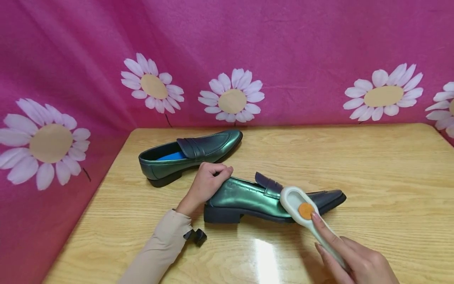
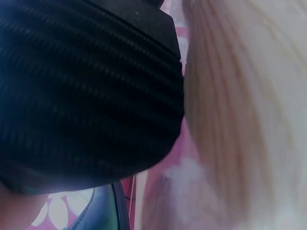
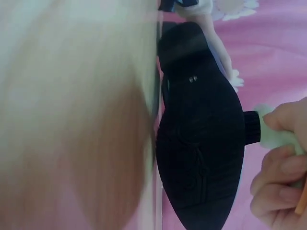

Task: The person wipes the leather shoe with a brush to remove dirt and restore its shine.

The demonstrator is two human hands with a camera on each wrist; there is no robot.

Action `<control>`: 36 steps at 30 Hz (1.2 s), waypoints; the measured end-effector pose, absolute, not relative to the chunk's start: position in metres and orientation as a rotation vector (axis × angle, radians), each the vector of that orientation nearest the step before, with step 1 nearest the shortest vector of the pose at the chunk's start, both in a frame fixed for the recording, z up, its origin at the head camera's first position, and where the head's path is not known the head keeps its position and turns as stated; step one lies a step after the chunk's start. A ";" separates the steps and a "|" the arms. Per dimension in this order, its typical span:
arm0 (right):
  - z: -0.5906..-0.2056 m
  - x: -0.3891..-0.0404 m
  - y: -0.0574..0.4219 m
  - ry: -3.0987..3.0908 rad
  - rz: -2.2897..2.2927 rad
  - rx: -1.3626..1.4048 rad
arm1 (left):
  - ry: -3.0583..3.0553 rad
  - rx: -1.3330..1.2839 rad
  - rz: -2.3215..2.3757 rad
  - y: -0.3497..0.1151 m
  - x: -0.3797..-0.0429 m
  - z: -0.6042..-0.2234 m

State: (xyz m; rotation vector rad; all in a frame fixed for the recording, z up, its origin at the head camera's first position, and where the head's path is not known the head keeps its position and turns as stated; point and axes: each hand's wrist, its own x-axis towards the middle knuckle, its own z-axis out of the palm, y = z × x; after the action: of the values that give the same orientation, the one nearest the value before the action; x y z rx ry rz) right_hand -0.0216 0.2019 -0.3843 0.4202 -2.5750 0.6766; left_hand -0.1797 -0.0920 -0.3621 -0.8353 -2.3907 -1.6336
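Observation:
A shiny green-black loafer (image 1: 244, 197) is held on the table, toe to the right, its dark sole (image 3: 201, 129) facing my right wrist camera. My left hand (image 1: 207, 183) grips it at the heel opening, fingers curled over the rim. In my right hand (image 1: 361, 260) is the handle of a pale shoe brush (image 1: 286, 201) with an orange button (image 1: 306, 211), the index fingertip at that button. The brush head lies against the loafer's upper, near the strap; its black bristles (image 3: 252, 128) show in the right wrist view. The loafer's ridged heel (image 2: 86, 96) fills much of the left wrist view.
Behind my left hand stands the matching loafer (image 1: 163, 169), with a blue insole (image 1: 172, 156). Both shoes are on a wood-grain table (image 1: 390, 177). A pink cloth (image 1: 291, 47) printed with daisies hangs along the back and left. A small black object (image 1: 198, 237) sits by my left cuff.

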 end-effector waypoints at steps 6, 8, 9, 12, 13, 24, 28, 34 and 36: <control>-0.382 -0.027 0.209 -2.588 0.643 0.316 | -2.420 -0.768 -1.668 -0.094 -0.182 -0.364; -0.382 -0.031 0.213 -2.563 0.657 0.281 | -2.446 -0.719 -1.678 -0.095 -0.184 -0.365; -0.383 -0.033 0.215 -2.532 0.673 0.291 | -2.460 -0.693 -1.686 -0.095 -0.184 -0.365; -0.384 -0.036 0.217 -2.493 0.712 0.316 | -2.496 -0.635 -1.699 -0.097 -0.186 -0.366; -0.385 -0.037 0.217 -2.491 0.722 0.327 | -2.503 -0.625 -1.703 -0.097 -0.189 -0.368; -0.387 -0.038 0.230 -2.568 0.753 0.164 | -2.551 -0.490 -1.794 -0.102 -0.209 -0.404; -0.389 -0.035 0.226 -2.560 0.782 0.197 | -2.526 -0.528 -1.787 -0.102 -0.208 -0.404; -0.386 -0.029 0.217 -2.527 0.844 0.330 | -2.496 -0.623 -1.759 -0.103 -0.206 -0.403; -0.385 -0.028 0.215 -2.510 0.863 0.395 | -2.493 -0.630 -1.759 -0.103 -0.206 -0.403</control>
State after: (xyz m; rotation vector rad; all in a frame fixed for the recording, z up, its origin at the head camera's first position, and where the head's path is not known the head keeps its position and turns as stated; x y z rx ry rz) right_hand -0.0278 0.2153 -0.3853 0.3947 -2.5103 0.8630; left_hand -0.2055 -0.1025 -0.4030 -0.6301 -2.4934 -1.7588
